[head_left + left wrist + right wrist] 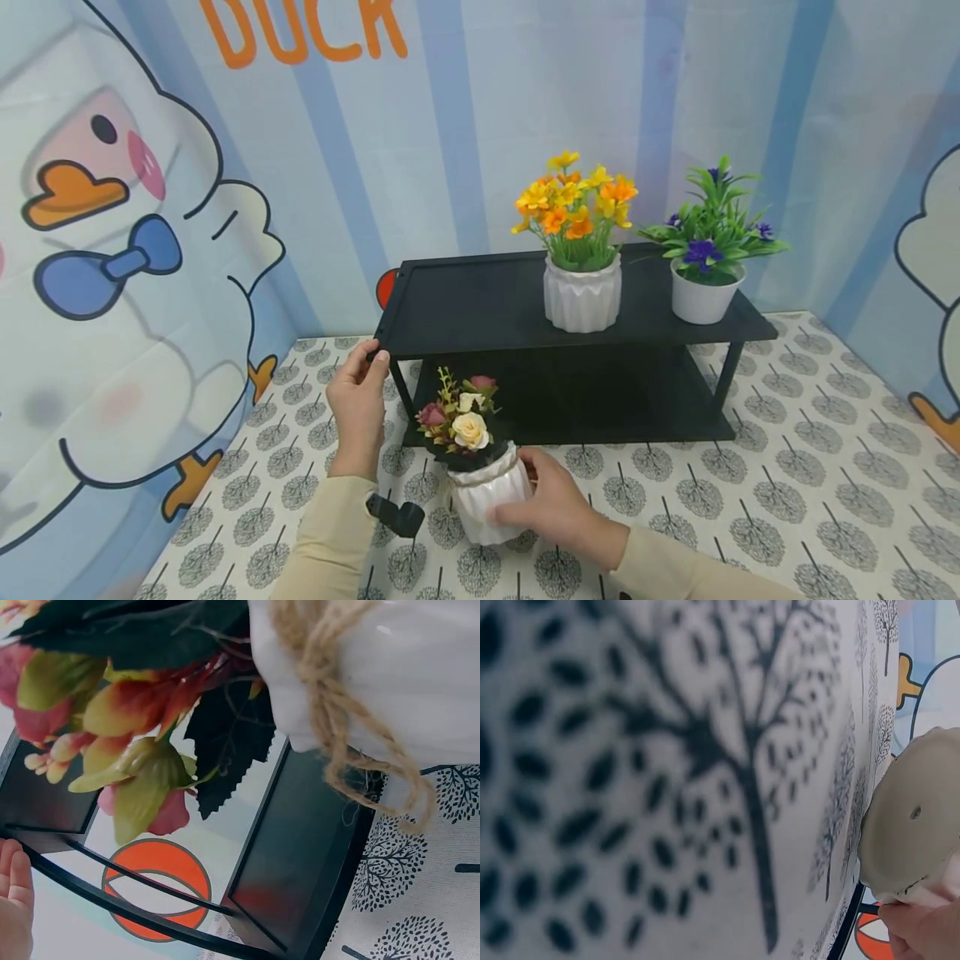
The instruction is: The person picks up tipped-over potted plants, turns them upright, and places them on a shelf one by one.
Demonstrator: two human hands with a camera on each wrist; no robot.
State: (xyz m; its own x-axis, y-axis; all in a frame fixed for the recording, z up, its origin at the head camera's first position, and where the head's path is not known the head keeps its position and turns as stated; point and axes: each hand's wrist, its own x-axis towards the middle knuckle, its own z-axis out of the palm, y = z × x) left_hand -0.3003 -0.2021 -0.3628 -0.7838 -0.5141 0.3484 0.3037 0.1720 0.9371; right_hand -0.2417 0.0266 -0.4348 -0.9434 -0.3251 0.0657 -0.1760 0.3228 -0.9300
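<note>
My right hand (551, 500) grips a white fluted pot (487, 504) from its right side, thumb in front. The pot tilts to the left in front of the shelf, and its underside shows in the right wrist view. Cream and dusky red artificial roses (470, 429) with dark leaves fill it. A twine bow (322, 675) around its neck appears in the left wrist view. My left hand (358, 400) pinches the front left corner of a black two-tier shelf (465, 304) between thumb and fingers.
On the upper tier stand a white pot of yellow-orange flowers (582, 296) and, to its right, a white pot with a purple-flowered plant (705, 296). A tree-print cloth (810, 467) covers the table. A duck-print curtain (495, 100) hangs behind.
</note>
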